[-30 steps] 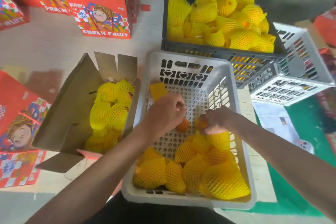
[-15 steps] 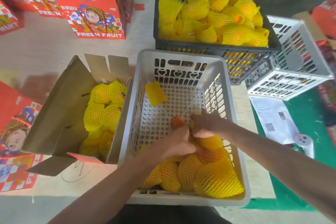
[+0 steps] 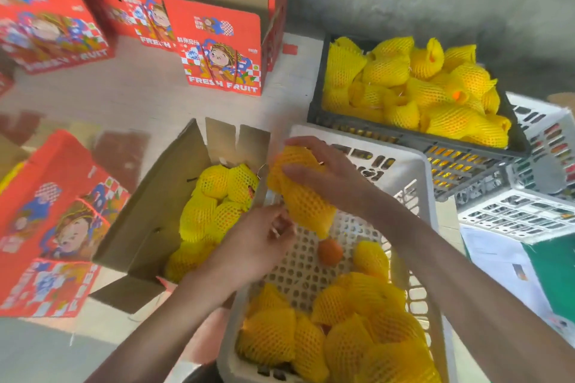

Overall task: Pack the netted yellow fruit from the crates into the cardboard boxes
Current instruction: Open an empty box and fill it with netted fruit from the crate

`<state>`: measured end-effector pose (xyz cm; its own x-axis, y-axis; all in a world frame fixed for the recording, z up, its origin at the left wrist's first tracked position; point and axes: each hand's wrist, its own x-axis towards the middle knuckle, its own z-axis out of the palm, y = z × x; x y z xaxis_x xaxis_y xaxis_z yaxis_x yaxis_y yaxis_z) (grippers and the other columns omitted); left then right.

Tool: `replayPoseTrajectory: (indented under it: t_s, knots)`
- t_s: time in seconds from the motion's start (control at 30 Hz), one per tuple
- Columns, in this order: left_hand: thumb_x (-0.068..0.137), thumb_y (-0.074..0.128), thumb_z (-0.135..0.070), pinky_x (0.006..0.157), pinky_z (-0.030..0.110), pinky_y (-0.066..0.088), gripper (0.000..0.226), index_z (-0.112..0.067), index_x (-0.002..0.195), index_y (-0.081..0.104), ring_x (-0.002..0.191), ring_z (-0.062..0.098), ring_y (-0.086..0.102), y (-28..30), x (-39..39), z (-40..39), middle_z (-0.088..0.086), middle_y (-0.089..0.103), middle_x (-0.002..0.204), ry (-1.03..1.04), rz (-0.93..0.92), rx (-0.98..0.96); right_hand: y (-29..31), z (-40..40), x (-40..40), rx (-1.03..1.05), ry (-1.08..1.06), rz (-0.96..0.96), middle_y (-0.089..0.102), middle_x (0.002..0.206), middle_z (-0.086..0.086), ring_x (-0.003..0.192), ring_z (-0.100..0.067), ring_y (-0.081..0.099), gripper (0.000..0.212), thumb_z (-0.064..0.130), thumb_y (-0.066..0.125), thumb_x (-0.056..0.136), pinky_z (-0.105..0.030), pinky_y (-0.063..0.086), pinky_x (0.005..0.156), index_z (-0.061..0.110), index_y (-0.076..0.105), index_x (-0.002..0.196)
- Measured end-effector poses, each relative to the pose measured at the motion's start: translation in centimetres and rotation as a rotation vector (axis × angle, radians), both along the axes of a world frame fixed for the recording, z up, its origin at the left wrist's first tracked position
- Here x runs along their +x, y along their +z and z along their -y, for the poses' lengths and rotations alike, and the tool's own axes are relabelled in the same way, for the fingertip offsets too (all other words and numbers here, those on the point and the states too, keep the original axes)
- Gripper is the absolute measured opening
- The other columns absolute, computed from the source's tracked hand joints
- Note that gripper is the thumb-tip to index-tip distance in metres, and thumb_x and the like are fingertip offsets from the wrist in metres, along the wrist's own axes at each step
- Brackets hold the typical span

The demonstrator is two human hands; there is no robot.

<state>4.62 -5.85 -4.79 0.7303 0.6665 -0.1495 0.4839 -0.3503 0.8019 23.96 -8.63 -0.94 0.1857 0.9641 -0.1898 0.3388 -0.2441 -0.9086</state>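
Observation:
My right hand (image 3: 326, 177) grips a yellow netted fruit (image 3: 298, 193) above the left rim of the white crate (image 3: 426, 171), right beside the open cardboard box (image 3: 155, 214). My left hand (image 3: 258, 242) sits just below, its fingertips pinching the lower part of the net. The box holds several netted fruit (image 3: 214, 205). More netted fruit (image 3: 336, 339) lie at the near end of the white crate, and one bare orange fruit (image 3: 329, 252) rests on its perforated floor.
A dark crate (image 3: 466, 152) heaped with netted fruit (image 3: 413, 90) stands behind the white one. Empty white crates (image 3: 529, 211) sit to the right over paper sheets (image 3: 497, 261). Red "FRESH FRUIT" boxes (image 3: 221, 50) stand at the back and left (image 3: 53, 221).
Both hands have risen from the crate floor toward the box. My right hand now holds a netted fruit at the crate's left rim; the bare orange fruit lies loose on the floor.

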Motion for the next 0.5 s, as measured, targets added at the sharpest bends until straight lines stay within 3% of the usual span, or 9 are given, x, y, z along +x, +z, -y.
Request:
replayPoseTrajectory:
  t_s: [0.07, 0.13, 0.2, 0.3, 0.4, 0.5]
  knots:
    - [0.096, 0.061, -0.025, 0.056, 0.029, 0.034, 0.035, -0.021, 0.062, 0.053, 0.051, 0.006, 0.047, -0.1, -2.1, -0.5, -0.01, 0.046, 0.051, 0.079, -0.088, -0.093, 0.1, -3.9, -4.1, 0.045, 0.215, 0.141, 0.062, 0.134, 0.007, 0.126, -0.012, 0.059, 0.048, 0.041, 0.074, 0.093, -0.035, 0.049, 0.106, 0.043, 0.056, 0.137]
    - [0.098, 0.06, -0.035, 0.056, 0.028, 0.036, 0.035, -0.023, 0.066, 0.055, 0.064, 0.012, 0.061, -0.6, -4.7, -0.9, -0.009, 0.052, 0.055, 0.174, -0.219, -0.08, -0.2, -7.9, -7.9, 0.055, 0.472, 0.293, 0.055, 0.145, -0.005, 0.136, -0.019, 0.05, 0.054, 0.033, 0.074, 0.095, -0.032, 0.037, 0.115, 0.028, 0.053, 0.145]
    - [0.098, 0.059, -0.041, 0.066, 0.03, 0.039, 0.024, -0.023, 0.081, 0.058, 0.083, 0.021, 0.064, -0.7, -7.8, -1.1, -0.004, 0.061, 0.074, 0.231, -0.337, -0.037, -1.2, -10.8, -10.9, 0.042, 0.667, 0.332, 0.056, 0.147, -0.006, 0.136, -0.018, 0.05, 0.055, 0.024, 0.074, 0.096, -0.026, 0.034, 0.113, 0.013, 0.053, 0.145]
    - [0.095, 0.059, -0.042, 0.06, 0.023, 0.032, 0.025, -0.023, 0.079, 0.055, 0.078, 0.012, 0.056, -0.5, -11.4, -0.9, -0.005, 0.059, 0.076, 0.165, -0.437, 0.005, -4.3, -12.1, -14.3, -0.033, 0.861, 0.401, 0.062, 0.13, -0.003, 0.117, -0.014, 0.056, 0.051, 0.019, 0.076, 0.093, -0.028, 0.041, 0.105, 0.01, 0.056, 0.14]
    - [0.096, 0.057, -0.042, 0.062, 0.027, 0.03, 0.025, -0.021, 0.083, 0.057, 0.083, 0.015, 0.056, -0.6, -12.6, -0.7, -0.004, 0.059, 0.084, 0.139, -0.491, -0.037, -8.6, -9.8, -16.3, -0.051, 1.029, 0.55, 0.062, 0.116, -0.003, 0.102, -0.019, 0.059, 0.053, 0.014, 0.074, 0.088, -0.035, 0.048, 0.099, 0.013, 0.055, 0.137]
    - [0.1, 0.053, -0.038, 0.058, 0.026, 0.031, 0.026, -0.016, 0.089, 0.061, 0.084, 0.02, 0.059, -1.0, -12.6, -0.6, 0.001, 0.059, 0.084, 0.11, -0.504, -0.073, -12.3, -6.8, -17.9, -0.057, 0.983, 0.694, 0.053, 0.129, -0.015, 0.107, -0.033, 0.061, 0.05, 0.032, 0.041, 0.094, -0.041, 0.05, 0.09, 0.011, 0.053, 0.138]
